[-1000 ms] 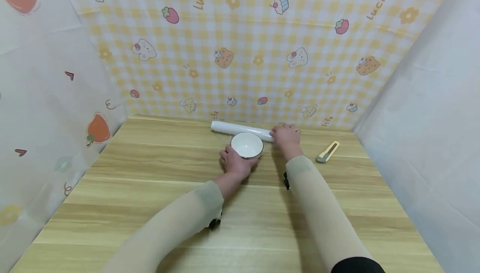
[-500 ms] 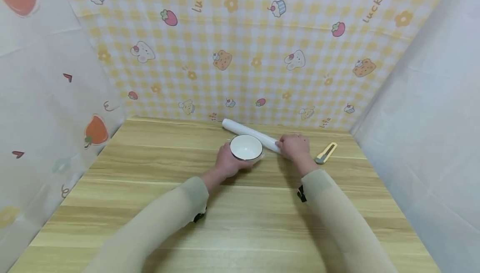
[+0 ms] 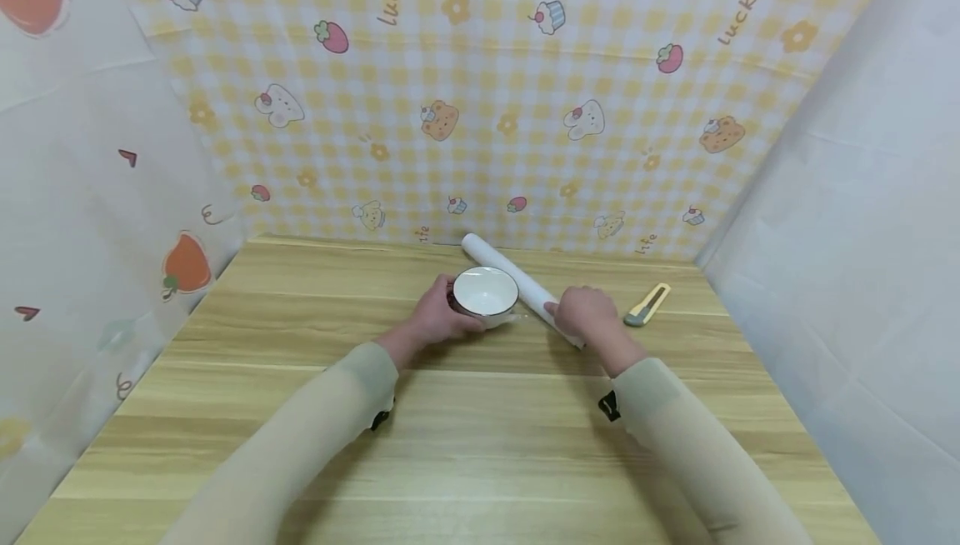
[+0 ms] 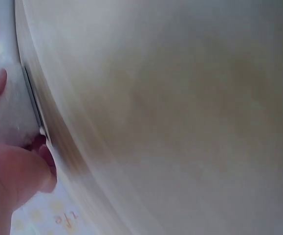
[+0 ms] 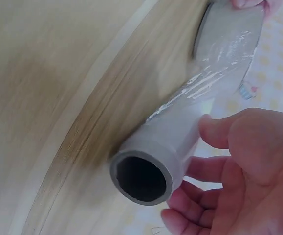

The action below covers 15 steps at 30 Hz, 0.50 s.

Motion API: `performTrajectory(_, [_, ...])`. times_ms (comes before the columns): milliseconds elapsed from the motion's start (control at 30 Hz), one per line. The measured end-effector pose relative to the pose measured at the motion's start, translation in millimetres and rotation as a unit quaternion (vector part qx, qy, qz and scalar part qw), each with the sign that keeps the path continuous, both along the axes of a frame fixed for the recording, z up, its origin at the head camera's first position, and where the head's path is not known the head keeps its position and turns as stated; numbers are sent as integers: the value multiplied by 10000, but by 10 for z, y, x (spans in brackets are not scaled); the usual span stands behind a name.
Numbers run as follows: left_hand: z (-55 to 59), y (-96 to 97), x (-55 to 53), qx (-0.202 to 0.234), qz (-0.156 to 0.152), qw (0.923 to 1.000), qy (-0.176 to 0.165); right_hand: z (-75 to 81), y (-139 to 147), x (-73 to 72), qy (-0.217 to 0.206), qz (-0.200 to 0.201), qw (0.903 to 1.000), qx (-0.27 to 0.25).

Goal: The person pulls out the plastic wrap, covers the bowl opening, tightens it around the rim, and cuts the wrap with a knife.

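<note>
A white bowl with a dark rim [image 3: 486,291] is held in my left hand [image 3: 437,316], thumb on the near side, fingers round its left. My right hand [image 3: 588,314] grips the near end of a roll of plastic wrap [image 3: 517,277], which lies slantwise just right of the bowl. In the right wrist view, clear film [image 5: 200,88] runs from the roll to the bowl [image 5: 229,34] and clings to its side. The roll's hollow core [image 5: 141,178] faces that camera. The left wrist view shows the bowl's wall [image 4: 16,105] beneath my thumb.
A yellow and grey utility knife [image 3: 648,305] lies on the wooden table [image 3: 480,445], right of my right hand. A checked cloth with cartoon prints [image 3: 480,112] hangs behind the table. White sheets [image 3: 840,220] close off both sides.
The roll's near end has swung toward me and right with my right hand, so it lies more slanted. My left hand has shifted round to the bowl's left side; the bowl has moved slightly left.
</note>
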<state>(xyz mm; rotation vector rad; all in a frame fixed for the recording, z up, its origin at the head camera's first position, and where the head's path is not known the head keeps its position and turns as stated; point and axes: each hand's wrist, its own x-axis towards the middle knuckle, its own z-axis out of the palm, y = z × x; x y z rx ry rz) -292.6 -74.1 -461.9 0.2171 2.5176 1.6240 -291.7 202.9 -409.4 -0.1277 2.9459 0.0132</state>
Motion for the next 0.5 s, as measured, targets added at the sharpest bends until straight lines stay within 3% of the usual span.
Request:
performTrajectory(333, [52, -174, -175, -421, -721, 9965, -84, 65, -149, 202, -482, 99, 9986, -198])
performTrajectory(500, [50, -207, -232, -208, -940, 9951, -213, 55, -211, 243, -706, 24, 9965, -448])
